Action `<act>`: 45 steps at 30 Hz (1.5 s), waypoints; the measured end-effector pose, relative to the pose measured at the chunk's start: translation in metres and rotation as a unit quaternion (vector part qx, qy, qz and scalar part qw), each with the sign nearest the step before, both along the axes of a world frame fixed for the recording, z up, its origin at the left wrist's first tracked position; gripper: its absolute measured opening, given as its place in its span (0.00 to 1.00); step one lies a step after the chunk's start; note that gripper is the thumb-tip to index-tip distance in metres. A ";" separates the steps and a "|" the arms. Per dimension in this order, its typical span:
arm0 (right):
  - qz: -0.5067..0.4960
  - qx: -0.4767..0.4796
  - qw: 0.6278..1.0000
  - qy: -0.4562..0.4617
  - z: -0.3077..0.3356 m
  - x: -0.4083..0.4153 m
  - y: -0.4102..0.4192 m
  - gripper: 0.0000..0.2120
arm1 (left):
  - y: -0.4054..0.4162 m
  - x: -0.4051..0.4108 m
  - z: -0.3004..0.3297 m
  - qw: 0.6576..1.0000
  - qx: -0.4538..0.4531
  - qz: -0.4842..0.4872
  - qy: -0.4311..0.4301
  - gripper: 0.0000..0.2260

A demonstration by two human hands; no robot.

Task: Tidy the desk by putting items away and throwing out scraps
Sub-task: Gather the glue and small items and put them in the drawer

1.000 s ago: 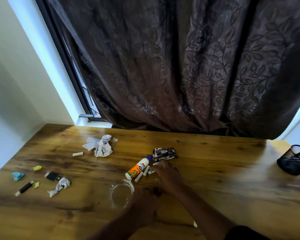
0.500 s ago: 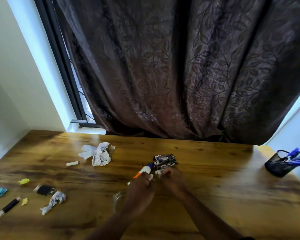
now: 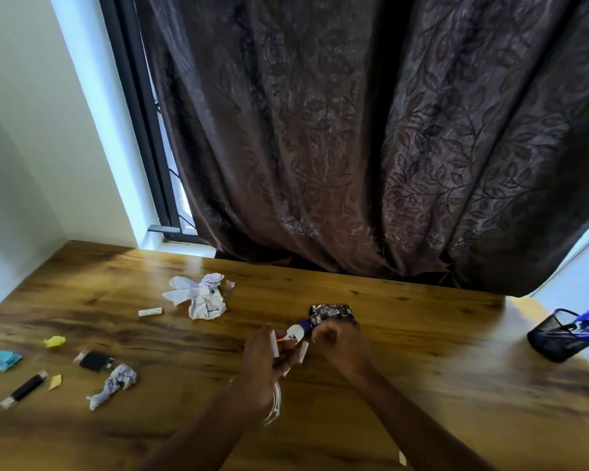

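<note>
While hovering over the desk (image 3: 422, 351), left hand (image 3: 264, 365) gripping white sticks (image 3: 274, 344), right hand (image 3: 340, 345) curled closed.

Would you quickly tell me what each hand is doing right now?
Left hand: closed on small white chalk-like sticks.
Right hand: curled shut by the glue bottle; contents cannot be told.

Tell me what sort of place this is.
Probably a study corner in a home: a wooden desk against a window with a dark curtain, a mesh pen holder at one end, and crumpled paper scattered about.
</note>
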State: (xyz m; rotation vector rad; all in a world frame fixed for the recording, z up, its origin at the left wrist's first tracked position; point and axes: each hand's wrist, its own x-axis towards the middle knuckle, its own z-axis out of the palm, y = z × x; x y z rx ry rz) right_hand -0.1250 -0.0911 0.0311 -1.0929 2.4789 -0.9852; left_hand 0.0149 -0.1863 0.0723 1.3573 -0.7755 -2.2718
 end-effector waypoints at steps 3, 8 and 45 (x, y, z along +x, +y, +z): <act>0.053 0.057 0.994 0.072 -0.019 -0.010 0.005 0.16 | -0.001 0.007 -0.009 1.000 -0.002 -0.004 0.022 0.14; 0.105 0.167 0.969 0.147 -0.025 -0.019 -0.005 0.18 | -0.005 0.013 -0.009 0.999 0.016 -0.001 0.043 0.19; 0.012 0.063 0.997 -0.037 0.014 0.009 -0.031 0.05 | -0.003 0.024 -0.029 0.978 0.163 0.052 0.119 0.09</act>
